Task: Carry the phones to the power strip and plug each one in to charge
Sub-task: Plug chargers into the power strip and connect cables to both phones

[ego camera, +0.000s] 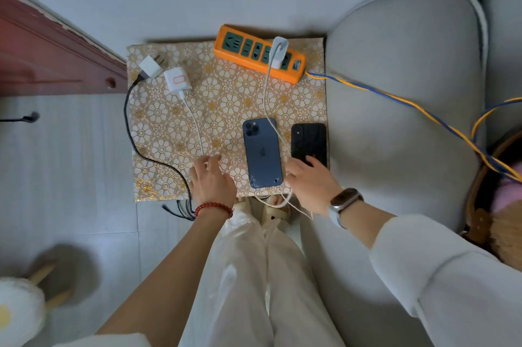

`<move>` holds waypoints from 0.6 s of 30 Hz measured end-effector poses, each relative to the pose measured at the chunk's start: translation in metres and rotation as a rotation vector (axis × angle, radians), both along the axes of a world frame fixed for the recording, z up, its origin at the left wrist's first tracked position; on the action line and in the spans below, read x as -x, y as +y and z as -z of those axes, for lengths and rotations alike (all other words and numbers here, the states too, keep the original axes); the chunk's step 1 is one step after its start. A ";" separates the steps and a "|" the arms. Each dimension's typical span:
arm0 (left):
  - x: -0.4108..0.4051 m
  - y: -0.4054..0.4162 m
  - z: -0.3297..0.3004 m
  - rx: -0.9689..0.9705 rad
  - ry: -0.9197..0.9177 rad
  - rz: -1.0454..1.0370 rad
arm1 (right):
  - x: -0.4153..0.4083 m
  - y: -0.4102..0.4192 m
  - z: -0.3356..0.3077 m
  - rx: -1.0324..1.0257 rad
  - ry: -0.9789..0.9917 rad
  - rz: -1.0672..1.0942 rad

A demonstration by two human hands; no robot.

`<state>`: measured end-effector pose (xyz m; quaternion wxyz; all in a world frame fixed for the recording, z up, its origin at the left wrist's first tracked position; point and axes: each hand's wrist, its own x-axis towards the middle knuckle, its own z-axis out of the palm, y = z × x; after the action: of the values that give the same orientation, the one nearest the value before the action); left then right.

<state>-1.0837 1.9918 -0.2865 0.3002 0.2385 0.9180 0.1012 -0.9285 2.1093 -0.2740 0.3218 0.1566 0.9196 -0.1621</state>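
Reaching with our left hand (210, 180), fingers loosely spread over the white cable (195, 123), we should pinch its plug while our right hand (308, 180) lies flat, steadying the black phone (308, 142).

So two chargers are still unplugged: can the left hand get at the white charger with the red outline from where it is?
Probably yes. The left hand rests by that charger's white cable, and only bare patterned mat lies between it and the white charger.
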 end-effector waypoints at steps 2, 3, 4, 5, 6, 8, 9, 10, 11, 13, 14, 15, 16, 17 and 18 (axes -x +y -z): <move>0.008 0.002 0.001 0.021 -0.006 -0.033 | -0.007 0.003 -0.002 0.023 -0.027 -0.007; 0.012 0.005 0.002 0.046 -0.016 -0.051 | -0.008 0.002 -0.003 0.033 -0.025 0.005; 0.016 0.008 0.004 0.072 -0.030 -0.072 | -0.006 0.001 -0.004 0.039 -0.019 0.032; 0.022 0.010 0.006 0.096 -0.046 -0.093 | -0.002 -0.001 -0.004 0.042 -0.013 0.071; 0.027 0.013 0.009 0.113 -0.060 -0.113 | 0.003 -0.003 -0.004 0.040 -0.005 0.112; 0.036 0.018 0.016 0.103 -0.087 -0.150 | 0.013 -0.007 -0.005 0.041 0.026 0.169; 0.041 0.020 0.018 0.066 -0.107 -0.172 | 0.018 -0.009 -0.005 0.056 0.053 0.199; 0.044 0.021 0.018 0.007 -0.133 -0.192 | 0.023 -0.012 -0.005 0.084 0.092 0.249; 0.046 0.020 0.017 -0.065 -0.157 -0.204 | 0.028 -0.015 -0.006 0.132 0.143 0.342; 0.050 0.017 0.008 -0.213 -0.179 -0.197 | 0.043 -0.021 -0.010 0.283 0.249 0.650; 0.051 0.013 0.002 -0.280 -0.182 -0.183 | 0.054 -0.022 -0.014 0.367 0.290 0.818; 0.053 0.008 -0.004 -0.341 -0.182 -0.164 | 0.067 -0.020 -0.017 0.445 0.316 0.969; 0.054 0.002 -0.011 -0.395 -0.179 -0.139 | 0.080 -0.018 -0.020 0.523 0.316 1.108; 0.055 -0.005 -0.018 -0.441 -0.174 -0.108 | 0.095 -0.015 -0.024 0.622 0.291 1.255; 0.055 -0.011 -0.024 -0.484 -0.174 -0.072 | 0.108 -0.011 -0.027 0.752 0.240 1.417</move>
<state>-1.1390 1.9808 -0.2622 0.3084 0.2608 0.8458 0.3485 -1.0365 2.0986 -0.2468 0.0731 0.5647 0.5144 -0.6412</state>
